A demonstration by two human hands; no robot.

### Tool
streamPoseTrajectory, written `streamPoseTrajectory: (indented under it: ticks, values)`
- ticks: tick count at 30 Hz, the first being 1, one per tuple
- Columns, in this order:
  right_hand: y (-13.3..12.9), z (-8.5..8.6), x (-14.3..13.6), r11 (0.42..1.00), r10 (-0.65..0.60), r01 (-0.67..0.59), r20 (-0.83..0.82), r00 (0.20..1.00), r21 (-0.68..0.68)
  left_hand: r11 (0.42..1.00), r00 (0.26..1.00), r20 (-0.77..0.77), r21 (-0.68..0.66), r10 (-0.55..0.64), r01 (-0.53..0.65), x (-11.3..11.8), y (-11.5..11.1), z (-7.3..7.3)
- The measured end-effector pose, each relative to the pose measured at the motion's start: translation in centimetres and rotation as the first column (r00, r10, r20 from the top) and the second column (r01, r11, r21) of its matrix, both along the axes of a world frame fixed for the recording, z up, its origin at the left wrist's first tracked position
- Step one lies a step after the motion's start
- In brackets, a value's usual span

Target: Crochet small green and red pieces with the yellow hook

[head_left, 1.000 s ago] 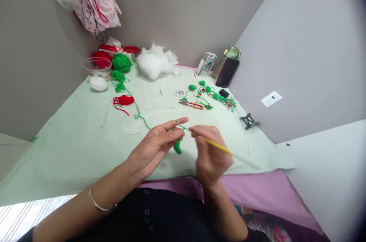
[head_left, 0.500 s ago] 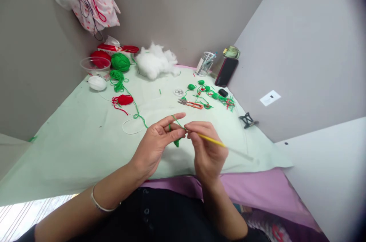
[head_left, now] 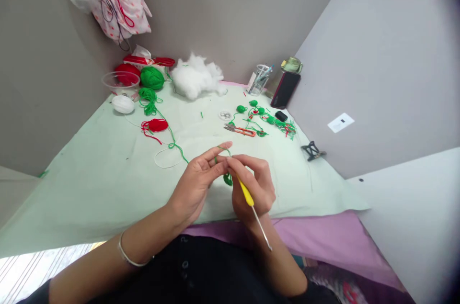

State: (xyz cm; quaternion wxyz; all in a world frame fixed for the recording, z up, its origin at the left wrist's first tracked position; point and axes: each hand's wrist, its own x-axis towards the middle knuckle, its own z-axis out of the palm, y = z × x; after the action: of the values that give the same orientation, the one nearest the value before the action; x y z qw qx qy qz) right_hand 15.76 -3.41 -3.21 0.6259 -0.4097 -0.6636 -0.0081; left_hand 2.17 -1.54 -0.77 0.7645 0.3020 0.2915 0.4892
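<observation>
Between thumb and fingers, my left hand (head_left: 196,177) pinches a small green crochet piece (head_left: 227,179), which hangs partly hidden below the fingertips. Green yarn (head_left: 181,152) runs from the table to this hand and loops over its raised index finger. My right hand (head_left: 253,186) grips a crochet hook (head_left: 246,193) by its yellow handle, with the bare metal end pointing down toward my wrist. The hook's working tip is hidden where the fingertips of both hands meet.
Behind my hands lie orange-handled thread snips (head_left: 241,130), a clear bobbin (head_left: 225,116) and small green crocheted balls (head_left: 242,108). Farther back are white stuffing (head_left: 196,78), a green yarn ball (head_left: 152,77), a red yarn bundle (head_left: 156,125), a clear cup (head_left: 257,81) and a phone (head_left: 285,90).
My right hand has turned, swinging the hook's free end from pointing right to pointing down toward me. The yarn over my left index finger has slackened.
</observation>
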Motion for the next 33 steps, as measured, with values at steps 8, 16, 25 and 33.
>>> streamPoseTrajectory:
  ticks: [8,16,25,33]
  values:
    - [0.2,1.2,0.8,0.918,0.196,-0.347,-0.544,0.816,-0.19,0.995,0.996,-0.081,0.09,-0.027,0.035,-1.0,0.3,0.1]
    - [-0.2,0.9,-0.1,0.947,0.197,-0.255,-0.275,0.941,-0.195,0.997,0.997,-0.066,0.073,0.03,-0.025,-0.4,0.1,0.2]
    - [-0.1,1.0,0.9,0.96,0.163,-0.239,-0.397,0.903,-0.15,0.995,0.996,0.021,-0.038,-0.086,0.087,-1.1,0.6,0.0]
    - [0.2,-0.3,-0.3,0.997,-0.006,0.003,0.043,0.999,0.074,0.998,1.0,-0.029,0.069,0.007,-0.005,-0.2,0.0,-0.2]
